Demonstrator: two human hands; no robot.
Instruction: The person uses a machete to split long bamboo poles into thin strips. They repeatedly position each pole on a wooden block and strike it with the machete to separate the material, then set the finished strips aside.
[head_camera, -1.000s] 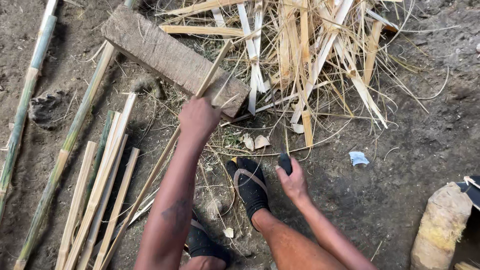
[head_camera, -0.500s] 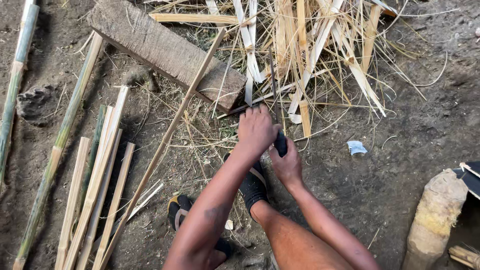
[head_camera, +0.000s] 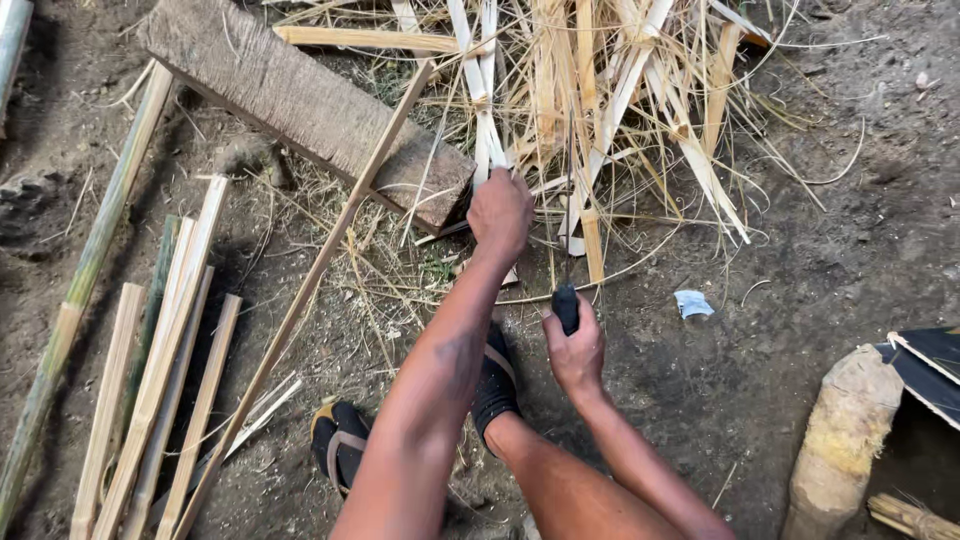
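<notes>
My left hand reaches forward and closes on a pale flat bamboo strip at the near edge of a heap of split bamboo. My right hand grips the black handle of a knife; its thin blade points away into the heap and is hard to make out. Both feet in dark sandals rest on the dirt below my arms.
A thick wooden block lies diagonally at upper left, with a long thin slat leaning across it. Cut bamboo slats and a green pole lie at left. A rounded log stump and dark sheets sit at right.
My left hand left the long slat at the block and swung right and forward to grasp a strip in the heap. The right hand with the knife stayed near the foot.
</notes>
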